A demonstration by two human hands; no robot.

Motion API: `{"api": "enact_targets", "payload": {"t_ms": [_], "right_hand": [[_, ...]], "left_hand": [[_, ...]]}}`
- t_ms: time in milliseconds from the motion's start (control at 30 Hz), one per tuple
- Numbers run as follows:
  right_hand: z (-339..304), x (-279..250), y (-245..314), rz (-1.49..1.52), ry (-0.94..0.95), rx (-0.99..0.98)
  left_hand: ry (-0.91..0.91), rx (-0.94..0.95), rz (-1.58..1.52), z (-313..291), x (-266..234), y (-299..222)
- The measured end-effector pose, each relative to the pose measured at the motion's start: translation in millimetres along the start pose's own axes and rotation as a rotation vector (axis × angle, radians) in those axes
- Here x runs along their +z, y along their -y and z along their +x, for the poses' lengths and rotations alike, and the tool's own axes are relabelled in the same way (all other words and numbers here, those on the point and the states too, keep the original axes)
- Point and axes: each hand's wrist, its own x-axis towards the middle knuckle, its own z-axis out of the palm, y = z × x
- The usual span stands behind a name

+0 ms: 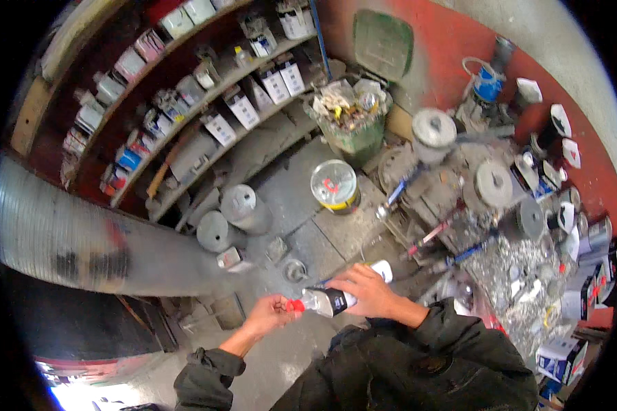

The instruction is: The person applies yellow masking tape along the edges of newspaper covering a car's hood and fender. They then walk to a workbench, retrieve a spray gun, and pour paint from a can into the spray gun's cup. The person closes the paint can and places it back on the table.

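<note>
A clear bottle with a black label [329, 301] lies tilted across the front of my body, its neck toward the left. My right hand [369, 288] is closed round its body. At the neck, the fingers of my left hand [271, 314] pinch a red cap [295, 305]; whether the cap is loose or fixed cannot be made out. A white rounded end [382, 271] shows just beyond my right hand; I cannot tell whether it belongs to another container.
Lidded metal cans [243, 205] and a yellow-black bucket [334, 186] stand on the floor ahead. A full green bin [353, 133] is farther back. Shelves of cans [178, 113] line the left; a cluttered, paint-crusted bench [521, 270] fills the right.
</note>
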Motion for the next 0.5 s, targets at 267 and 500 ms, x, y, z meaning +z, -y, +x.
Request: {"api": "enact_targets", "payload": {"t_ms": [267,500], "right_hand": [[122.3,-17.4,-62.6,0.162,0.061,0.043],[222.0,5.1,-138.1,0.192,0.023,0.211]], "left_hand": [[-0.184,0.188,0.406,56.9,-73.5,-99.2],[-0.016,0.783,1.065,170.2,-188.9,-157.3]]}}
